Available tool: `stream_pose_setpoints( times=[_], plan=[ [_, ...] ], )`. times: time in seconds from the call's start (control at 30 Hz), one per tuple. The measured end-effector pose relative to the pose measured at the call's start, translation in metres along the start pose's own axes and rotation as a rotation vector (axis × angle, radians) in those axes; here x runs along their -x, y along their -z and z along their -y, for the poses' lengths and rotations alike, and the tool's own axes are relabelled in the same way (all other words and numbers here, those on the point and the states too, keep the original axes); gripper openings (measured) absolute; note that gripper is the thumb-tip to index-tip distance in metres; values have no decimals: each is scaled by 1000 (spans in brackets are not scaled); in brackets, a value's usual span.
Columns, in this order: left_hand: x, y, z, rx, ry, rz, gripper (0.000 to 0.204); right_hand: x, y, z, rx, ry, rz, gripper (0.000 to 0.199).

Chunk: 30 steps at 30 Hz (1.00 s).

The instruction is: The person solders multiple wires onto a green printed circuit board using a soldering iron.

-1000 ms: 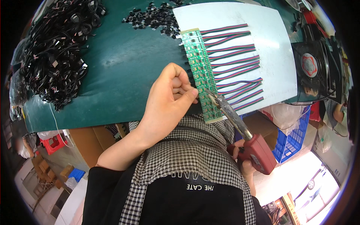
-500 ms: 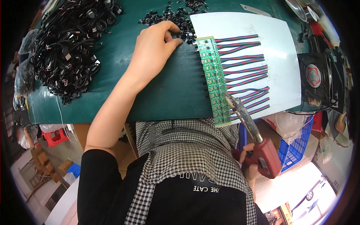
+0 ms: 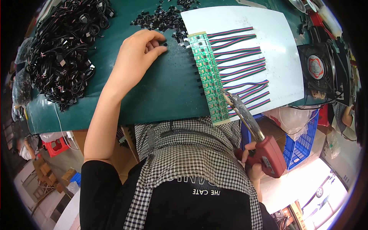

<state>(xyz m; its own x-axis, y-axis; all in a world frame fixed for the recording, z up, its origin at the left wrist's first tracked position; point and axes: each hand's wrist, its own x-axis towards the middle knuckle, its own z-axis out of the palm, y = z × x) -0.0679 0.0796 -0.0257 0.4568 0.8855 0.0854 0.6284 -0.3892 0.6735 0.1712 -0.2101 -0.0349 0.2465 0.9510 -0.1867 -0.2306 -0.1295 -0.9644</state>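
My left hand (image 3: pixel 138 55) hovers over the green tabletop with thumb and fingertips pinched around a small black connector (image 3: pixel 165 44). Just beyond it lies a heap of similar black connectors (image 3: pixel 159 19). My right hand (image 3: pixel 253 168) grips the red handle of a soldering gun (image 3: pixel 271 157). The gun's tip reaches the right edge of a green circuit board panel (image 3: pixel 207 73). Flat multicoloured wires (image 3: pixel 241 61) run from the panel's right side across a white sheet (image 3: pixel 280 50). Several black connectors stick out along its left side.
A big pile of black cables (image 3: pixel 61 53) covers the table's left side. A black fan (image 3: pixel 320 69) stands right of the sheet. A blue basket (image 3: pixel 301 149) sits below the table edge at right. At the far edge lies a flat metal blade (image 3: pixel 251 4).
My left hand has drawn back from the connector heap toward the left and nearer to me, a small connector showing in its pinch. The soldering gun keeps its place at the panel.
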Motion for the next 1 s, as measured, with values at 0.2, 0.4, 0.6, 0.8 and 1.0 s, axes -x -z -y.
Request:
stream_pose_setpoints(
  times=[0.2,0.4,0.6,0.8,1.0],
  plan=[
    [-2,6,8,173,61,120,21,2,1,-1,21,-7,-27,74],
    [-5,0,2,63,54,115,16,0,0,-1,6,-22,-32,76],
    [3,2,-8,368,198,111,6,-1,-2,1,-3,-18,-37,76],
    [30,-5,-13,701,337,207,12,1,-1,1,-6,-43,-48,78],
    [49,-7,-18,458,150,-20,12,3,2,0,-30,-59,-54,76]
  ],
)
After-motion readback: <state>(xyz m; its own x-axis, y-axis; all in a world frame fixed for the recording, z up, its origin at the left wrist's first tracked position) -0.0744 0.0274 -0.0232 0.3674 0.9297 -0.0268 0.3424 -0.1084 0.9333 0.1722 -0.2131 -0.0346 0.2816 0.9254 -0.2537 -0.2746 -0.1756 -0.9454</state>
